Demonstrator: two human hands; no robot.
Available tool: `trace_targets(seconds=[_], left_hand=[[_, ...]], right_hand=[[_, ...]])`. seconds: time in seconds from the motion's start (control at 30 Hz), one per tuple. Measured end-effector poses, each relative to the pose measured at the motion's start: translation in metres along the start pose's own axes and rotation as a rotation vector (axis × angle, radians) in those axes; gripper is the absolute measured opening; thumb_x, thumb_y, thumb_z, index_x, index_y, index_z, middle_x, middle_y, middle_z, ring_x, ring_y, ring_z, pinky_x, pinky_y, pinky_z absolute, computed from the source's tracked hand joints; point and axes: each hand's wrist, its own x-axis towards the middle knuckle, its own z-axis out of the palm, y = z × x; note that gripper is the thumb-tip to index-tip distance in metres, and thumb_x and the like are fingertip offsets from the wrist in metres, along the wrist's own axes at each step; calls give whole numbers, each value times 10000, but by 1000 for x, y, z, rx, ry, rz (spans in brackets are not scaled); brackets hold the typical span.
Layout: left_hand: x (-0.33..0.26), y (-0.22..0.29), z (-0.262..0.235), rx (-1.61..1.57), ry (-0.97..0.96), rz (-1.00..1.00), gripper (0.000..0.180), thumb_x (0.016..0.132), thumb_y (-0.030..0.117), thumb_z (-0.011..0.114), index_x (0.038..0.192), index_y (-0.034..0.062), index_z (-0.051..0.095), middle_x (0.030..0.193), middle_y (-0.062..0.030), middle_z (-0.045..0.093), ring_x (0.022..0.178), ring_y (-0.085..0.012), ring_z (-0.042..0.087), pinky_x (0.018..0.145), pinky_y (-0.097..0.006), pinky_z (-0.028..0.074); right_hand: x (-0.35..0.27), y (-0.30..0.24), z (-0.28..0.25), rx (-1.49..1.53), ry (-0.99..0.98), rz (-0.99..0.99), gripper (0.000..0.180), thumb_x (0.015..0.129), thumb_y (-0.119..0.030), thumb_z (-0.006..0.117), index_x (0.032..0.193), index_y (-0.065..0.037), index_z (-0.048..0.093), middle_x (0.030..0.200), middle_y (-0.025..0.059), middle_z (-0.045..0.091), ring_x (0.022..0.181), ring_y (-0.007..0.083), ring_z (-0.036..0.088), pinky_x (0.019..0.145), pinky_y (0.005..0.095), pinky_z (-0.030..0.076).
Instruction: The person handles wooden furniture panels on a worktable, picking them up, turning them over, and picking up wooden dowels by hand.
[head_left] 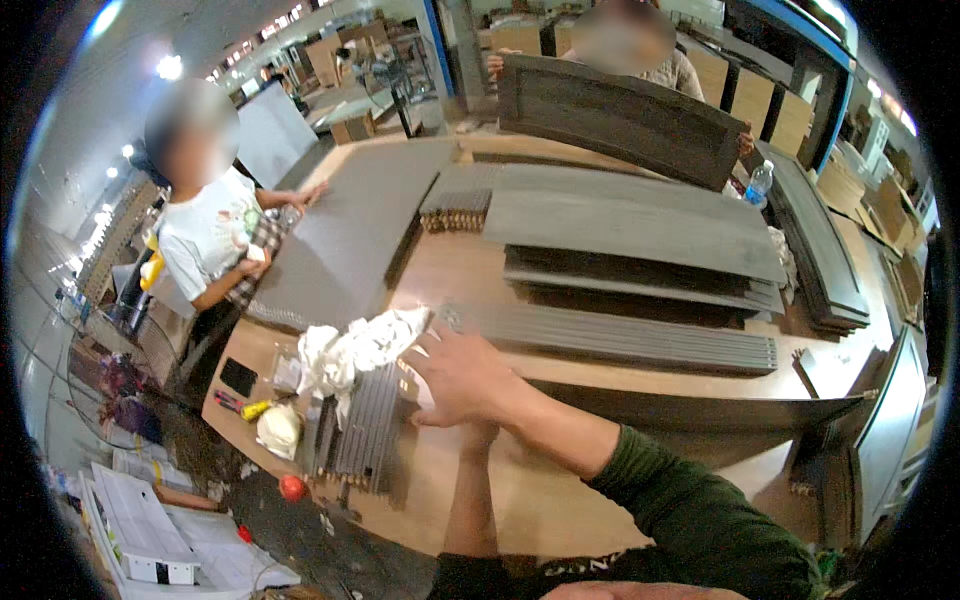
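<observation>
My right hand [460, 378] reaches in on a dark green sleeve, fingers spread, with nothing visible in its grasp. It hovers beside a crumpled white cloth [350, 350] and a bundle of narrow grey strips [368, 440]. Behind it, my left forearm rises from the lower edge; my left hand [480, 434] is mostly covered by the right, so its fingers do not show. Just beyond the right hand lies a row of long grey strips [620, 335]. Grey flat panels [630, 215] are stacked farther back.
At left, a person in a white shirt stands by a large grey panel [345, 230]. Across the table, another person holds up a dark framed panel [620, 115]. A yellow-handled tool [256, 410], a phone [237, 377] and a red ball-shaped object [292, 487] sit near the left edge.
</observation>
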Motion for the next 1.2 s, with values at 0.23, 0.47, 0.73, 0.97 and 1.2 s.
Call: trace_targets(seconds=[0.23, 0.47, 0.73, 0.97, 1.2], left_hand=[[1, 27, 12, 108, -64, 52, 516, 654, 151, 779, 1054, 9, 486, 1013, -94, 551, 912, -204, 533, 795, -331, 449], [-55, 18, -98, 262, 78, 89, 548, 640, 110, 782, 1070, 13, 456, 938, -70, 551, 860, -194, 530, 769, -329, 455], [-75, 51, -87, -61, -13, -85, 432, 649, 49, 752, 980, 46, 475, 875, -34, 537, 802, -140, 524, 716, -276, 466], [-59, 93, -91, -245, 139, -113, 368, 679, 1, 711, 978, 57, 504, 893, -36, 542, 830, -138, 534, 721, -266, 470], [-64, 96, -104, -276, 146, -14, 455, 671, -49, 704, 1032, 83, 462, 953, -30, 523, 861, -132, 537, 732, -274, 478]], right_hand=[[-13, 10, -26, 264, 179, -125, 581, 691, -346, 668, 1189, -117, 476, 1255, 136, 435, 1161, 289, 426, 960, 495, 319], [-293, 74, -156, -48, 960, 194, 547, 795, -373, 564, 1237, -78, 436, 1239, 148, 455, 1174, 298, 413, 1027, 443, 261], [-658, 294, -20, 246, 1843, 881, 562, 903, -437, 352, 1307, -48, 332, 1307, 151, 358, 1216, 260, 337, 1032, 378, 258], [-712, 364, 2, 522, 1773, 744, 565, 929, -422, 297, 1336, -31, 288, 1346, 155, 309, 1238, 263, 306, 1045, 377, 225], [-724, 324, -20, 1512, 1407, -476, 558, 927, -377, 293, 1352, -17, 262, 1377, 159, 275, 1255, 280, 290, 1060, 398, 180]])
